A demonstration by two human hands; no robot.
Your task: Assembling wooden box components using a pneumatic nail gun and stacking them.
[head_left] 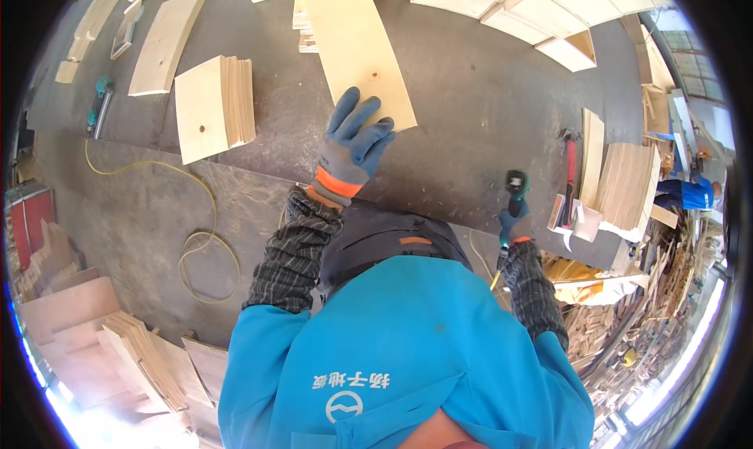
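Observation:
My left hand (353, 147), in a grey-blue glove with an orange cuff, grips the near end of a long pale wooden board (357, 45). Its fingers lie over the board's near left corner; the thumb is hidden. Beneath the board's far left side, part of a stack of thin wooden pieces (304, 25) shows. Over by the table's front edge, my gloved right hand (516, 221) is closed round the handle of a teal and black air nail gun (516, 186), its head pointing away from me. A yellow hose runs from the tool's lower end.
Left on the dark table (290, 88) stand a board stack (208, 108) and another teal air tool (100, 108) with a coiled yellow hose (208, 233). Wooden boxes (541, 10) line the back. At right are a red-handled tool (570, 163), stacked panels (625, 186) and another person (690, 194).

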